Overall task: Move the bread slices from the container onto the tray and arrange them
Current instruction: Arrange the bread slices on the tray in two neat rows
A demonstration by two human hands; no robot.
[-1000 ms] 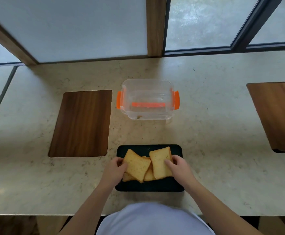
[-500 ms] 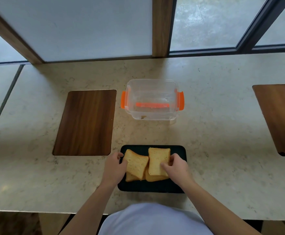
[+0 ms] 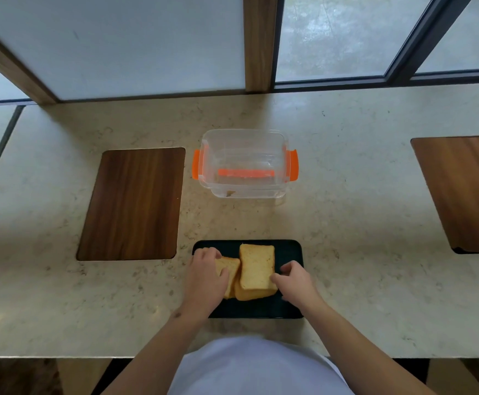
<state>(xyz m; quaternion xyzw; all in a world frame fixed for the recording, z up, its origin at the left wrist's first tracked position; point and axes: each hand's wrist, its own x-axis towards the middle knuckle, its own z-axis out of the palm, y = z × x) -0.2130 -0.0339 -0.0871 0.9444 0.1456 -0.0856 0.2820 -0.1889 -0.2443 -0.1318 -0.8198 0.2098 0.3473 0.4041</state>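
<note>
A dark tray [image 3: 288,307] lies on the counter near its front edge. Toasted bread slices overlap on the tray. The top slice [image 3: 257,266] sits upright in the middle, over another slice [image 3: 254,294]. A left slice [image 3: 230,267] is half hidden under my left hand [image 3: 205,280], whose fingers rest over it. My right hand [image 3: 295,280] pinches the lower right edge of the top slice. The clear container [image 3: 245,163] with orange clips stands behind the tray, with only crumbs in it.
A wood inlay [image 3: 134,202] is set into the marble counter [image 3: 346,223] at the left, another wood inlay [image 3: 466,192] at the right. Windows and a wooden post [image 3: 259,41] rise behind the counter.
My left hand has slid right over the left slice, covering more of it. The top slice has turned straighter and moved a little toward the tray's far edge under my right hand.
</note>
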